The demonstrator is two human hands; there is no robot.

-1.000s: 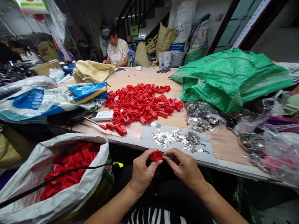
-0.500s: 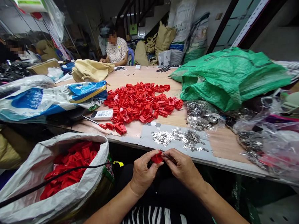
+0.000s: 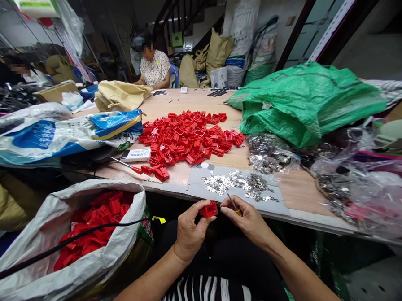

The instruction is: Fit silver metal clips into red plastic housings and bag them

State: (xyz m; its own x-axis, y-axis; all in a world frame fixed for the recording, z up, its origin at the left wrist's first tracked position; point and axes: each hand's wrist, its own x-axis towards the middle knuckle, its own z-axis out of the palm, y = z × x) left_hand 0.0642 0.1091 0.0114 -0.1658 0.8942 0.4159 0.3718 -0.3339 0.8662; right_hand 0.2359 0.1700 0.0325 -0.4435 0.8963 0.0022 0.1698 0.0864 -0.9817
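Between thumb and fingers, my left hand [image 3: 191, 229] pinches a red plastic part [image 3: 209, 209], a small box-like piece, just off the table's front edge. My right hand [image 3: 246, 217] is closed around a small screwdriver [image 3: 237, 210] with a yellow handle; its thin metal shaft points up and away from me. The tool and the red part are apart. Behind my hands, small silver metal pieces [image 3: 218, 184] are spread on a grey mat [image 3: 197, 180]. Farther back on the table lies a big heap of similar red parts [image 3: 187, 137].
To my left stands an open white sack [image 3: 27, 249] with red parts inside, a black cord [image 3: 100, 226] crossing it. A green sack [image 3: 306, 100] and plastic bags [image 3: 375, 195] of metal pieces lie on the right. A person [image 3: 154, 67] sits across the table [image 3: 171, 98].
My right hand has drawn the screwdriver away from the red part and tipped its shaft upward. The left hand has shifted slightly left and turned the part, so more of it shows.
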